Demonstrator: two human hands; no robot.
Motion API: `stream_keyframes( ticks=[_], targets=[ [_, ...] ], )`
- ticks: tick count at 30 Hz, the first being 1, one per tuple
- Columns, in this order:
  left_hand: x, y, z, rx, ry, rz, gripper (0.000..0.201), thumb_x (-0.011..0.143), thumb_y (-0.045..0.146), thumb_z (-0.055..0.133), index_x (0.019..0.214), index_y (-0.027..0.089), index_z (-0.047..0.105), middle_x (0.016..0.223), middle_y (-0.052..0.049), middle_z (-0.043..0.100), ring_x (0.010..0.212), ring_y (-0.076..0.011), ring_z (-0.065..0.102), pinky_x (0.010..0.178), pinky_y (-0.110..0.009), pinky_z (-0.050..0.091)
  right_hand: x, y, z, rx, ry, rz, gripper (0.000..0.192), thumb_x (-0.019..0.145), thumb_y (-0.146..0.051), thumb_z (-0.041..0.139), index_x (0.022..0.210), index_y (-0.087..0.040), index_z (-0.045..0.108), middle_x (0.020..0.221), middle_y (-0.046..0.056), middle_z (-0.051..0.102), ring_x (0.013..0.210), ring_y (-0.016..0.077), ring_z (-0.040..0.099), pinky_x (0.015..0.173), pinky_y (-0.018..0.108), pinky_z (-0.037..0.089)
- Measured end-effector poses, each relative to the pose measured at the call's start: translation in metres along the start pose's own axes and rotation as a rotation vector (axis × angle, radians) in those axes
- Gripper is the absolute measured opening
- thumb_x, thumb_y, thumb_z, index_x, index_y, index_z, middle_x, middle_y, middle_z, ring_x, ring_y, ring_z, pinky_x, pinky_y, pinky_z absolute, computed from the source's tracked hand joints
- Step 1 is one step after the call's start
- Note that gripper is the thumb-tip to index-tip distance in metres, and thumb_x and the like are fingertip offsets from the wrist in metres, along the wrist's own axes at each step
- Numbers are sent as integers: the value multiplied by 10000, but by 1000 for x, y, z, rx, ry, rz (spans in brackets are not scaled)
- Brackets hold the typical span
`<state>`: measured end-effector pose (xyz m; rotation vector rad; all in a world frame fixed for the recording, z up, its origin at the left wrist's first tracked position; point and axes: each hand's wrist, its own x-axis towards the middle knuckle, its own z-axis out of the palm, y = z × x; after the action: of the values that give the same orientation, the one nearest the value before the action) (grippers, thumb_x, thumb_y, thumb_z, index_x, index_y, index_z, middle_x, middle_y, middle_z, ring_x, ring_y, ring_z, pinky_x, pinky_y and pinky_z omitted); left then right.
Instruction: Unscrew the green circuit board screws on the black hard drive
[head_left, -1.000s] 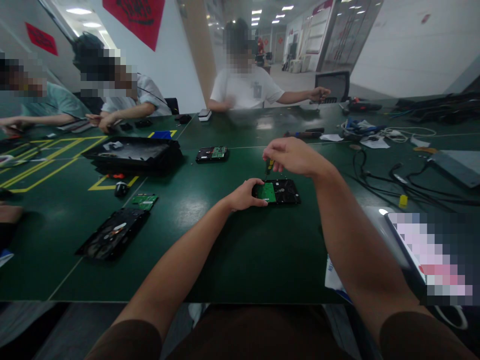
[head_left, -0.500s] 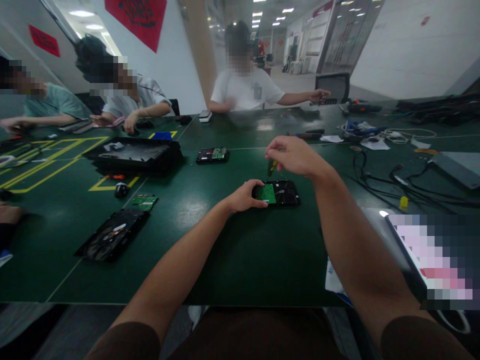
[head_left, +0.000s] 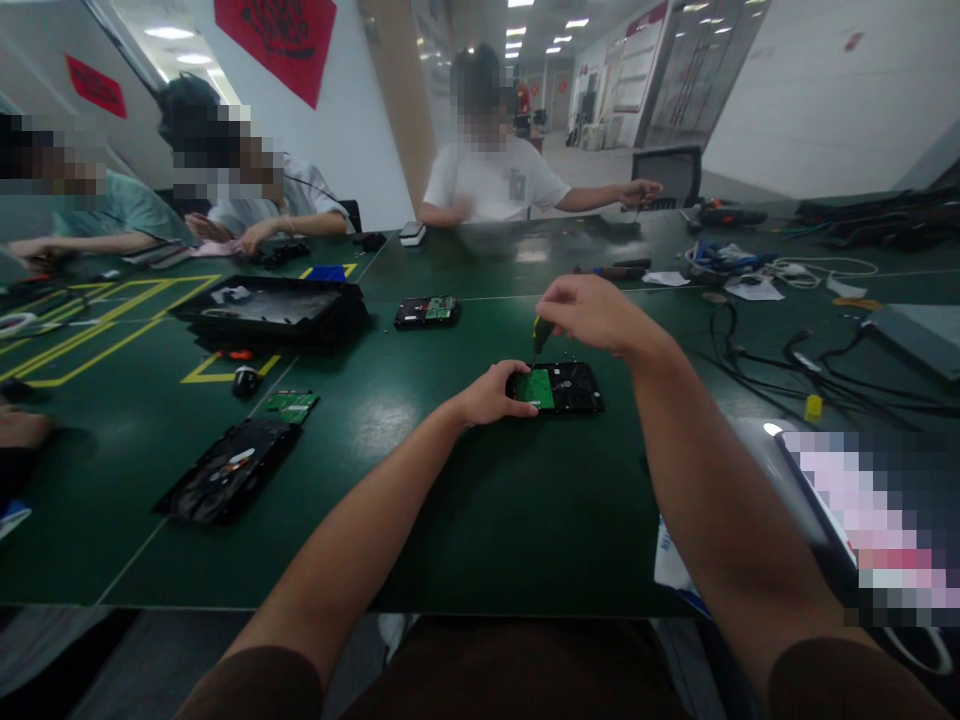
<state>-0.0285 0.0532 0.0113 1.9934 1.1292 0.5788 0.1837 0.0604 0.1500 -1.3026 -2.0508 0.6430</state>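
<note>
Our left hand [head_left: 489, 393], thumb and fingers parted, clasps the nine-o'clock end of the hard drive [head_left: 561, 388], which lies nine-to-three at seven o'clock from our right hand [head_left: 583, 308], curled around a screwdriver [head_left: 541, 336].

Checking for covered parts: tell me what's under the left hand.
Under the left hand: one end of the black drive, its green board partly visible. Edges beneath thumb and fingers are hidden.
</note>
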Motion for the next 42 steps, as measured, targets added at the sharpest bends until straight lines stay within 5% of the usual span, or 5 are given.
stream_keyframes(
  ticks=[9, 18, 23, 29, 42],
  targets=[
    [0, 0, 0, -1, 9, -12, 895, 654, 475, 895, 1427, 213, 531, 1381, -129, 569, 1225, -327, 560, 1064, -488, 459, 0, -4, 4, 259, -141, 4, 167, 1022, -277, 551, 991, -199, 695, 836, 63, 742, 629, 151, 684, 604, 307, 562],
    [0, 1, -1, 3, 3, -14, 874, 658, 466, 897, 1419, 230, 538, 1357, -116, 581, 1210, -332, 564, 1045, -490, 468, -1, -2, 1, 9, 28, -6, 102, 894, -288, 708, 876, -188, 712, 838, 60, 751, 618, 137, 635, 565, 286, 476],
    [-1, 2, -2, 9, -8, -17, 890, 674, 479, 888, 1440, 216, 521, 1355, -126, 580, 1208, -328, 569, 1057, -495, 463, -1, -4, 5, 156, -80, -46, 153, 983, -326, 611, 962, -207, 704, 971, 72, 778, 559, 113, 626, 527, 287, 497],
    [1, -3, 0, 18, 1, -5, 912, 671, 504, 888, 1446, 201, 514, 1360, -135, 578, 1203, -328, 568, 1048, -496, 465, -2, -7, 3, 220, -149, 28, 192, 1025, -280, 546, 1081, -181, 702, 706, 45, 716, 639, 162, 694, 617, 291, 568],
    [2, -4, 0, 23, 5, 5, 871, 670, 479, 894, 1419, 219, 534, 1381, -124, 568, 1213, -321, 560, 1047, -480, 461, -2, -6, 3, 163, -128, -20, 164, 992, -305, 611, 923, -181, 694, 911, 74, 781, 543, 108, 645, 505, 257, 500]
  ],
)
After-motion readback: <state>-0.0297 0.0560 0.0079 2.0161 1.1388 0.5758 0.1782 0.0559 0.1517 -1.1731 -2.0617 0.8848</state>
